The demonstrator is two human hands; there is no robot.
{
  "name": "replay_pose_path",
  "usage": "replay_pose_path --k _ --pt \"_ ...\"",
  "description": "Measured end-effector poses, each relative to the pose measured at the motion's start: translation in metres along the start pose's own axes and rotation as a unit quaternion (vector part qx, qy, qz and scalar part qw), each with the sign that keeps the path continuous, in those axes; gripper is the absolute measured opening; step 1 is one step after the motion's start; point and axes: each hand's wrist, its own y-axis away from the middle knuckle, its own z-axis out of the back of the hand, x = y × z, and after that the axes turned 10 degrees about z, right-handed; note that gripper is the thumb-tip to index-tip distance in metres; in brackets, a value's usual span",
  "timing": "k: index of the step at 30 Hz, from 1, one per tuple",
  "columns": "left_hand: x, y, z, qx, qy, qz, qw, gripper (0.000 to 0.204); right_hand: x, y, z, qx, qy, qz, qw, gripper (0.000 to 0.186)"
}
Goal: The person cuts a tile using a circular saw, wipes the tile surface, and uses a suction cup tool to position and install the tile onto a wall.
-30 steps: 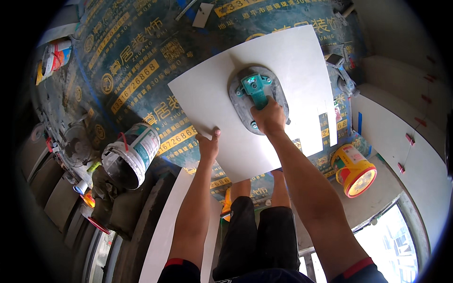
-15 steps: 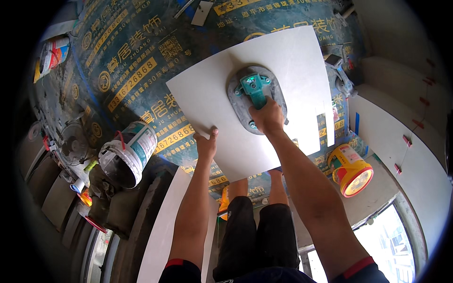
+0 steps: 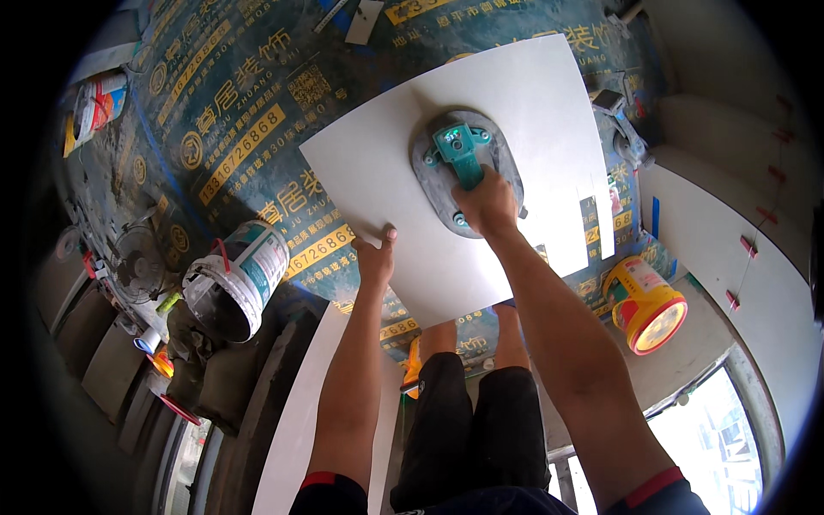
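A large pale tile [image 3: 549,129] with a narrow rectangular notch near its right edge spans the middle of the view, above the printed floor covering. On its face sits a teal suction lifter [image 3: 457,148] with a grey oval pad and a small lit display. My right hand [image 3: 487,204] is closed around the lifter's handle. At the tile's left edge, my left hand [image 3: 375,257] grips with the thumb on top; its other fingers are partly hidden by the tile.
A dirty white bucket [image 3: 225,292] lies tipped at left, with a fan [image 3: 140,262] beyond it. At right are a yellow bucket [image 3: 648,305] and a metal tool [image 3: 627,129]. A pale slab with red clips [image 3: 738,232] runs along the right side.
The tile's far edge and the lifter sit slightly higher in the view. Both hands keep their grip; the surroundings at right have shifted a little with the view.
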Motion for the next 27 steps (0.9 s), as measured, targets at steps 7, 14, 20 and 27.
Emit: replay_pose_path --k 7,14,20,27 --pt "0.003 -0.003 -0.001 -0.002 -0.003 -0.014 1.0 0.091 -0.001 -0.001 -0.001 0.0 -0.002 -0.006 1.0 0.044" --pt "0.01 -0.008 -0.002 0.0 0.001 -0.029 1.0 0.092 0.001 0.001 0.002 0.008 -0.001 -0.008 1.0 0.044" --pt "0.01 -0.007 -0.002 -0.007 -0.009 -0.03 0.999 0.092 0.0 0.002 0.001 0.014 0.003 -0.007 1.0 0.046" --pt "0.01 -0.007 -0.003 -0.012 -0.003 -0.035 0.999 0.092 -0.002 -0.001 0.0 0.004 0.007 -0.007 1.0 0.046"
